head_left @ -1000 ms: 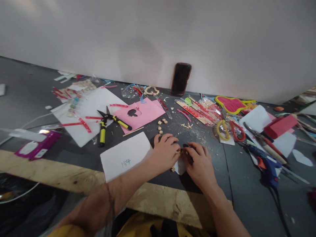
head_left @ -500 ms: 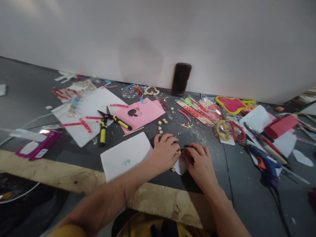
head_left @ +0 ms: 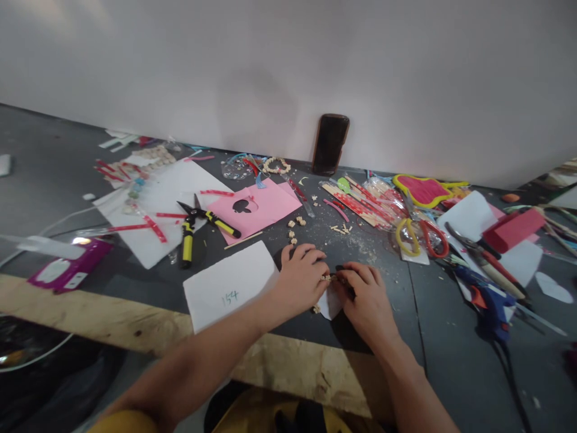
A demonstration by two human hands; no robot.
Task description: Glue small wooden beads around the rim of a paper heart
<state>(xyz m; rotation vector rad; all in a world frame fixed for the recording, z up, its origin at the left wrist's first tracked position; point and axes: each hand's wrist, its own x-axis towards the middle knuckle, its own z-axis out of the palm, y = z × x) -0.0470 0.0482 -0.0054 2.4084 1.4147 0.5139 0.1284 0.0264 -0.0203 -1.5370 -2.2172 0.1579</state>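
Observation:
My left hand (head_left: pixel 303 278) lies low over the dark table, its fingers curled round small pale wooden beads (head_left: pixel 325 278) at its fingertips. Close on its right, my right hand (head_left: pixel 366 297) pinches the other end of the little bead piece, with a small dark object (head_left: pixel 341 268) by its fingers. A white paper scrap (head_left: pixel 331 304) lies under and between the hands. One loose bead cluster (head_left: pixel 316 309) rests beside the scrap, and several more (head_left: pixel 292 224) sit just beyond my left hand. The fingertips partly hide what is held.
White paper marked 154 (head_left: pixel 229 285) lies left, with black-yellow pliers (head_left: pixel 187 237) and pink paper (head_left: pixel 259 207) beyond. A phone (head_left: pixel 331 144) leans on the wall. Right are scissors (head_left: pixel 408 237), red-white sticks (head_left: pixel 356 204) and a blue glue gun (head_left: pixel 493 310).

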